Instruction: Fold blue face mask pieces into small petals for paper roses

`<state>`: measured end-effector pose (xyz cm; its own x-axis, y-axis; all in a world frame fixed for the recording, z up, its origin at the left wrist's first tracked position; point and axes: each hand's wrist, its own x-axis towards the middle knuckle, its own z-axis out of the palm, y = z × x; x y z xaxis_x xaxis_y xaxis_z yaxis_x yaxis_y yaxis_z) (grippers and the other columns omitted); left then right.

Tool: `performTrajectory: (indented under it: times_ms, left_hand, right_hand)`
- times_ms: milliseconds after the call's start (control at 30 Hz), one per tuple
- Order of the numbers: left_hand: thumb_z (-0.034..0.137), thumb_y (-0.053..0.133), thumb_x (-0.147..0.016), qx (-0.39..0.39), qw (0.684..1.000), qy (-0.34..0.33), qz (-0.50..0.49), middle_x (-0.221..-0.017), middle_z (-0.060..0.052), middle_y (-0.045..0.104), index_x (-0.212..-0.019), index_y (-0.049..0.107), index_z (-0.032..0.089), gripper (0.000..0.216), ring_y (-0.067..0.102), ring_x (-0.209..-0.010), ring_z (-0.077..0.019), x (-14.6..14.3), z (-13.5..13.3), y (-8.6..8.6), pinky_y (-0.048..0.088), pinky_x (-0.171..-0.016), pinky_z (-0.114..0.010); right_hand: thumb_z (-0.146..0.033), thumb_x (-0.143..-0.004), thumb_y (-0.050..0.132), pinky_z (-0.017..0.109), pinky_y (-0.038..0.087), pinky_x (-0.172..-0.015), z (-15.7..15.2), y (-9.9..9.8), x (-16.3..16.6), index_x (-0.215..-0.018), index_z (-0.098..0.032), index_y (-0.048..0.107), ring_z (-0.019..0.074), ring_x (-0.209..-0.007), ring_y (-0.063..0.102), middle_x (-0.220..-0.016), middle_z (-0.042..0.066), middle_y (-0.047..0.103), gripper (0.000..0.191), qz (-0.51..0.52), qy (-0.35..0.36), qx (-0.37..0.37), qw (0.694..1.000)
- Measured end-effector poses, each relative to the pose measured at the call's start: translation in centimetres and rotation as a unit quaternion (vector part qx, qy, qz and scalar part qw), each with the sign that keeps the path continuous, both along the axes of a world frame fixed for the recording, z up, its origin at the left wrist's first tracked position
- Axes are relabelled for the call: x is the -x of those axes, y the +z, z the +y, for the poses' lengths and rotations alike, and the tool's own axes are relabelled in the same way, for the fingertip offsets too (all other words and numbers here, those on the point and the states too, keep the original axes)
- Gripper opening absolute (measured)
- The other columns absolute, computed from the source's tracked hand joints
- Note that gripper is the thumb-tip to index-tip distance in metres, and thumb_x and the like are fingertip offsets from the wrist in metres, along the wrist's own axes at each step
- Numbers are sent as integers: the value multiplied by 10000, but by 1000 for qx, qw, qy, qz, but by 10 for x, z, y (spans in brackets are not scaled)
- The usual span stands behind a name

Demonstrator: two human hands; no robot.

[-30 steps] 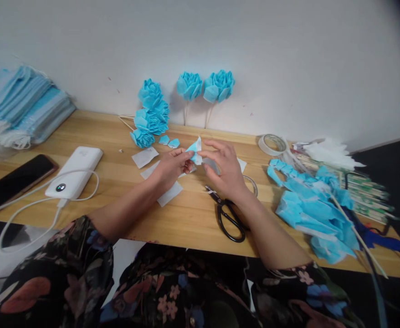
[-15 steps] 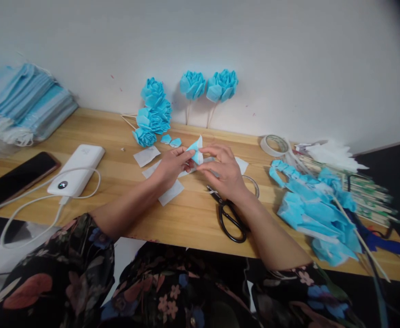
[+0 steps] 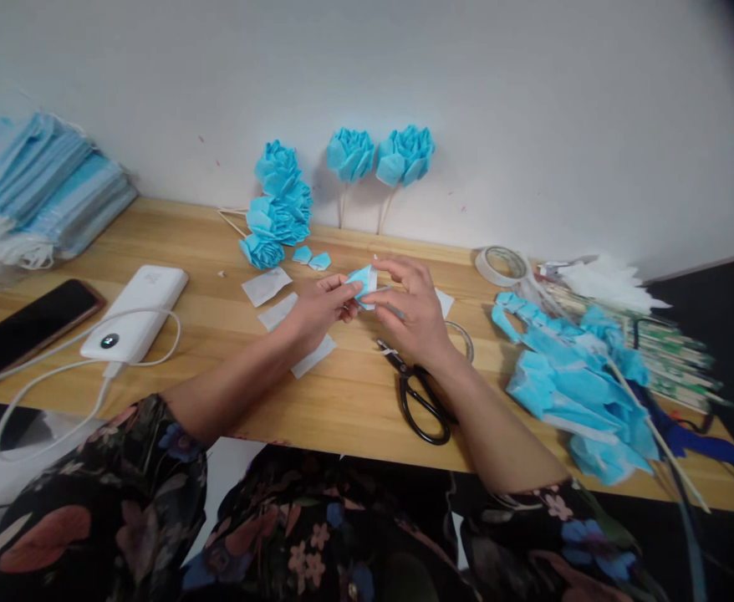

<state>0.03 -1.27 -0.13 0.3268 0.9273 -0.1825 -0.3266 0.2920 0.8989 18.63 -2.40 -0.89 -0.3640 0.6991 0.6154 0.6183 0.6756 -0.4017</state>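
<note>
Between thumb and fingers, my left hand (image 3: 320,313) pinches a small folded piece of blue-and-white mask fabric (image 3: 360,278). My right hand (image 3: 414,313) has its thumb and fingertips at the white edge of the same piece, fingers curled. White rectangular pieces (image 3: 267,287) lie on the wooden table around and under my hands. Two small folded blue petals (image 3: 311,258) rest just beyond. Black-handled scissors (image 3: 422,405) lie partly beneath my right forearm, beside a tape roll (image 3: 462,339) that the arm partly hides.
Blue fabric roses on sticks (image 3: 405,156) lean against the wall, with more roses (image 3: 277,213) lying left of them. A phone (image 3: 32,330), a white power bank (image 3: 135,313) with cable and stacked masks (image 3: 47,184) are left. Clear tape (image 3: 502,265) and crumpled blue fabric (image 3: 580,385) are right.
The pointed top of the piece has been folded down, so it looks shorter and more compact. My right fingers have moved closer in over its edge. The view has shifted slightly.
</note>
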Motion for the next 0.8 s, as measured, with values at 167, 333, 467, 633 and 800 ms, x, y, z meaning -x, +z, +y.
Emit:
performTrajectory:
  times_ms: [167, 333, 467, 633, 800]
  left_hand:
    - [271, 741, -837, -24, 1000, 8, 9, -589, 10, 595, -694, 586, 155, 240, 524, -540, -77, 0, 1, -2, 373, -558, -213]
    - [307, 778, -791, -46, 998, 20, 22, -590, 10, 596, -683, 595, 157, 260, 520, -550, -82, -1, 0, -3, 376, -553, -214]
    - [316, 791, -752, -64, 997, 28, 33, -571, 10, 596, -675, 608, 154, 257, 507, -532, -78, -2, 0, -4, 375, -541, -210]
    - [330, 793, -737, -78, 995, 37, 47, -576, 17, 603, -692, 614, 158, 252, 508, -530, -76, -2, 0, -5, 389, -549, -209]
    - [337, 782, -740, -87, 994, 37, 54, -575, 18, 602, -692, 612, 158, 251, 505, -532, -73, -2, 0, -7, 387, -549, -208]
  right_hand:
    - [-292, -948, 619, 519, 497, -1052, -3, 1, 2, -955, -304, 756, 277, -1324, 520, -1383, 37, 617, 138, 53, 1, 48, 997]
    - [-308, -932, 634, 544, 410, -1134, -7, 5, 6, -941, -273, 737, 272, -1314, 559, -1378, 65, 622, 109, 108, -7, 117, 987]
    - [-326, -873, 686, 476, 477, -1063, -6, 3, 9, -881, -235, 691, 262, -1264, 591, -1296, 85, 652, 92, 192, -21, 177, 965]
    - [-390, -800, 732, 371, 556, -896, -1, -5, 12, -1145, -241, 618, 219, -1120, 649, -1215, 74, 692, 392, 309, -9, 287, 907]
    - [-383, -790, 723, 348, 533, -867, -1, -4, 12, -1135, -226, 661, 193, -988, 652, -1073, 50, 730, 384, 323, 15, 326, 888]
